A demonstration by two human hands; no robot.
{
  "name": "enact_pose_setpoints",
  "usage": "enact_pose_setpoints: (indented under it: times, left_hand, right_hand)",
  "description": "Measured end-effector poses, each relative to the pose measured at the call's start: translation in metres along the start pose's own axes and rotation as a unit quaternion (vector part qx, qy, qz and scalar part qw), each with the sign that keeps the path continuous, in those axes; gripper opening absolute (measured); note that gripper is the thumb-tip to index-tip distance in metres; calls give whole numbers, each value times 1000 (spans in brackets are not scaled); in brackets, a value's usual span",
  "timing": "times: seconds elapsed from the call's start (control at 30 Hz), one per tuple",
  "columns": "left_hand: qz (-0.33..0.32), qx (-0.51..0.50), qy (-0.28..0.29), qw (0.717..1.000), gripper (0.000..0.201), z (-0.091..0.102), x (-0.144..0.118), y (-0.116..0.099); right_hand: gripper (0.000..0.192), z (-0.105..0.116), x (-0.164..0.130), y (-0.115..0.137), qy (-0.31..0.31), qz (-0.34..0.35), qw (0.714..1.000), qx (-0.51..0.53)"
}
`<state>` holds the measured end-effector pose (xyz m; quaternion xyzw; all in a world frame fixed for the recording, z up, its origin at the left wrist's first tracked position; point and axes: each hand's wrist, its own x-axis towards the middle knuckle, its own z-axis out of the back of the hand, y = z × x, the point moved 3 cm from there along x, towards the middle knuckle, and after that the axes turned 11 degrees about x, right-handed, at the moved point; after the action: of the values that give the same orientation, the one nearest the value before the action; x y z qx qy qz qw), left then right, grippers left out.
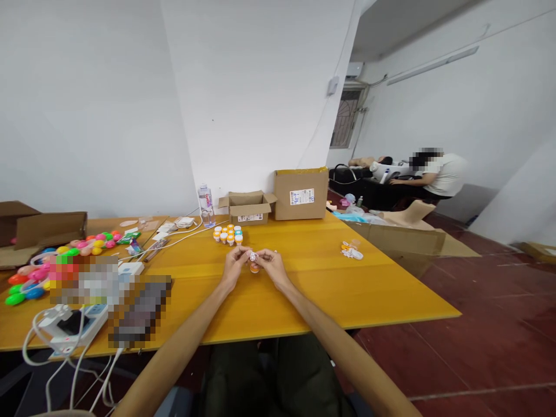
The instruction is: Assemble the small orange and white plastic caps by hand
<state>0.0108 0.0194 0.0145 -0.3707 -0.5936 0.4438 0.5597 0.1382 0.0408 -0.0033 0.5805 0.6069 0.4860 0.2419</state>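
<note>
My left hand (234,263) and my right hand (270,265) meet over the middle of the yellow table (330,289). Between their fingertips they pinch a small white and orange toy piece (253,260); the white part is on top and the orange part below. Just beyond my hands stands a cluster of several small orange, white and blue capped pieces (228,234). More small orange and white parts (351,250) lie to the right, apart from my hands.
A small open cardboard box (247,208), a taller closed box (300,194) and a water bottle (206,205) stand at the table's far edge. Colourful plastic eggs (87,243), a power strip (72,327) and cables lie at left. Another person (434,174) sits far right.
</note>
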Motion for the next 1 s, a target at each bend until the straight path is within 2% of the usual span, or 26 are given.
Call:
enact_pose_setpoints:
  times: [0.2,0.37,0.63,0.83,1.0]
  left_hand:
    - [-18,10,-26,999,24,-1,-1,2]
    - [-23,22,-17,999,24,-4,-1,2]
    - [-40,37,-40,998,21,-2,-2,1]
    - [-51,41,-60,996,21,0,-2,-2]
    - [-54,41,-55,996,21,-2,-4,-3]
  right_hand:
    - [32,-3,1,0,15,34,999,-24]
    - [26,-5,-2,0,8,65,998,-25]
    - [24,-8,-5,-1,25,58,998,-28]
    - [32,-11,-5,0,44,54,997,-21]
    - [31,-10,-5,0,25,63,998,-11]
